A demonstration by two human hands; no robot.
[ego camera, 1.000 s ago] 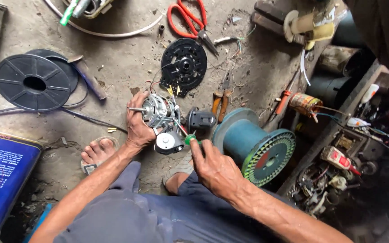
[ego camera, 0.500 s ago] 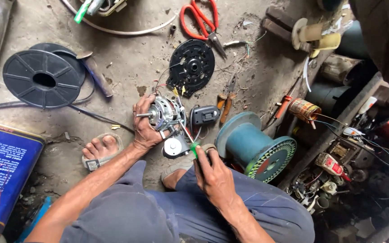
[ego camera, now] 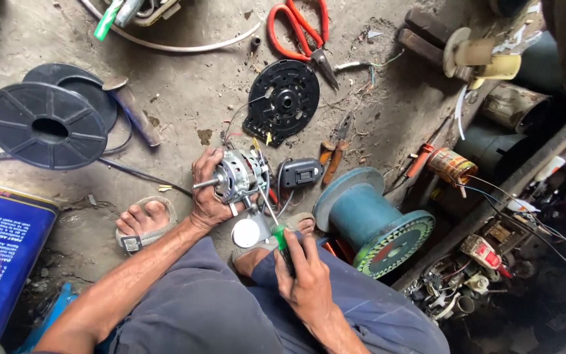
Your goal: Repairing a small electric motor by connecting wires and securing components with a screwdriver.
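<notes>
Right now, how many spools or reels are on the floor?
3: a flat black plastic reel at the left with another black reel partly hidden behind it, and a big teal spool on its side at the right. Clutter may hide others.

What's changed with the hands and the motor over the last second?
The right hand drew back toward the body, so its green-handled screwdriver now reaches the small electric motor from farther off. Nothing was let go: the left hand keeps gripping the motor. The teal spool and red scissors lie as before.

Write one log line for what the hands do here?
left hand: grips small motor | right hand: holds green-handled screwdriver, tip at motor | blue spool: beside
</notes>
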